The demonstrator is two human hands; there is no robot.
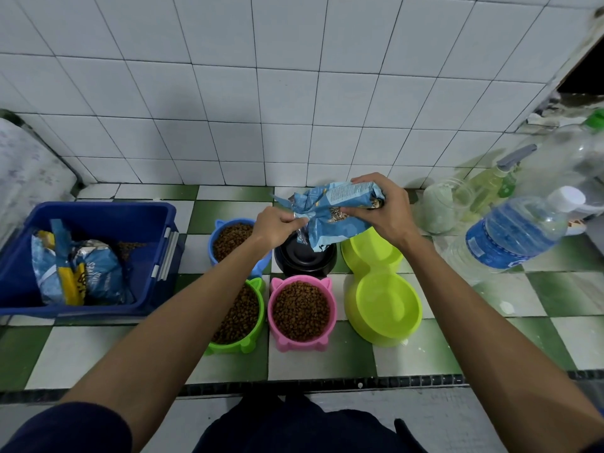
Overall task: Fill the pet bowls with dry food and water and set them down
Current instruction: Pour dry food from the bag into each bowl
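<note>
Both hands hold a light-blue food pouch (333, 214) above a black bowl (305, 259), whose visible part shows no kibble. My left hand (277, 225) pinches the pouch's crumpled left end. My right hand (382, 207) grips its right end. Kibble fills the blue bowl (228, 241), the green bowl (243, 317) and the pink bowl (302, 310). A lime double bowl (382, 299) to their right has nothing in it. A water bottle (519, 232) with a blue label lies tilted at the right.
A blue bin (94, 217) at the left holds more food bags (78, 273). A spray bottle (496, 179), a clear jar (441, 207) and a large clear bottle (572, 152) crowd the right side. White tiled wall runs behind; the counter's edge is near me.
</note>
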